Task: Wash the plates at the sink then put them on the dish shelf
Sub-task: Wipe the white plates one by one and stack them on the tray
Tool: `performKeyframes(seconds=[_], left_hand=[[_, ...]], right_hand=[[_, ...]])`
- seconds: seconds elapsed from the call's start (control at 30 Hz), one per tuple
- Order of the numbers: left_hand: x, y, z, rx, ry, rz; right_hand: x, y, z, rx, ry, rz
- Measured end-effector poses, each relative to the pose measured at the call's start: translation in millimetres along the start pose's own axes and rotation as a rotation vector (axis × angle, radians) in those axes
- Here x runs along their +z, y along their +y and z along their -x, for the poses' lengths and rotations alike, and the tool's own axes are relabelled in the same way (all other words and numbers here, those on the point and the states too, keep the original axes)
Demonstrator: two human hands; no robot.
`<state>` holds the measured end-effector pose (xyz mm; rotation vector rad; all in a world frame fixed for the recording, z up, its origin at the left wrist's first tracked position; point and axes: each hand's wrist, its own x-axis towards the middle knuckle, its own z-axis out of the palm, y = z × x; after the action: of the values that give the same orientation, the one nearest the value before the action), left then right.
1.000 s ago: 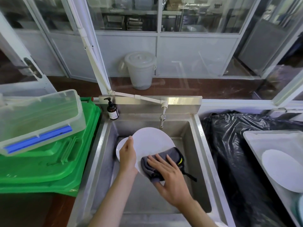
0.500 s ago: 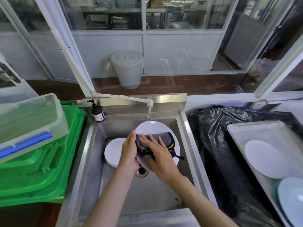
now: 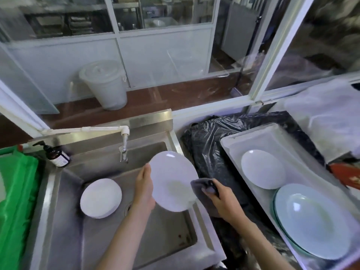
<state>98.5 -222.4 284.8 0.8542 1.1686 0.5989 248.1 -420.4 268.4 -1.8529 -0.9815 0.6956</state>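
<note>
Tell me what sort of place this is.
Probably the dishwashing area of a commercial or canteen kitchen: a deep stainless steel sink with a plain tap, white plates in a large white tray, and glass partitions showing metal kitchen shelving beyond.

I see a stack of plates (image 3: 101, 198) in the sink (image 3: 64, 221) near its left wall, a bottle (image 3: 56, 155) on the sink's back-left corner, and two plates (image 3: 263, 171) in the tray (image 3: 276, 137) right of it.

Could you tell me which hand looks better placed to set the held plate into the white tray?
Probably the left hand: it grips the plate, while the right hand holds the cloth.
</note>
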Motion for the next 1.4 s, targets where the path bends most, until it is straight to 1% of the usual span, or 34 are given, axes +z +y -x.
performKeyframes(seconds=[0.07, 0.1, 0.13, 0.17, 0.27, 0.33, 0.43, 0.53, 0.67, 0.9, 1.07, 1.13, 1.23, 1.33, 1.4], left_hand=[[30, -10, 4, 0.002, -0.033, -0.017], [46, -17, 5, -0.007, -0.057, -0.026], [61, -22, 9, -0.013, -0.077, -0.038], [77, -28, 11, -0.021, -0.094, -0.041], [127, -49, 15, -0.052, -0.144, -0.049], [159, -62, 18, -0.067, -0.169, -0.069], [201, -82, 18, -0.118, -0.199, -0.088], [239, -101, 19, -0.146, -0.224, -0.104], [280, -121, 13, -0.163, -0.248, -0.164], [324, -146, -20, -0.150, -0.282, -0.305], [351, -149, -40, -0.188, -0.306, -0.355], [359, -153, -48, -0.121, -0.314, -0.435], [369, -161, -60, 0.041, -0.339, -0.544], [379, -172, -70, 0.140, -0.357, -0.686], [386, -177, -72, 0.186, -0.367, -0.775]], right_hand=[[-27, 10, 1, 0.131, 0.227, -0.136], [-39, 19, 1, 0.206, 0.305, -0.219], [-52, 28, 1, 0.286, 0.349, -0.297], [-65, 38, 0, 0.371, 0.370, -0.356], [-105, 64, 1, 0.573, 0.335, -0.513], [-128, 76, 5, 0.634, 0.347, -0.600], [-159, 98, 11, 0.712, 0.433, -0.655], [-184, 117, 16, 0.760, 0.489, -0.717], [-211, 142, 19, 0.797, 0.522, -0.782], [-245, 181, -2, 0.873, 0.591, -0.936], [-253, 205, -21, 0.976, 0.593, -0.980], [-254, 211, -28, 0.988, 0.624, -1.000], [-254, 219, -39, 0.988, 0.669, -1.005], [-257, 223, -51, 0.969, 0.667, -0.905], [-261, 221, -57, 1.010, 0.644, -0.859]])
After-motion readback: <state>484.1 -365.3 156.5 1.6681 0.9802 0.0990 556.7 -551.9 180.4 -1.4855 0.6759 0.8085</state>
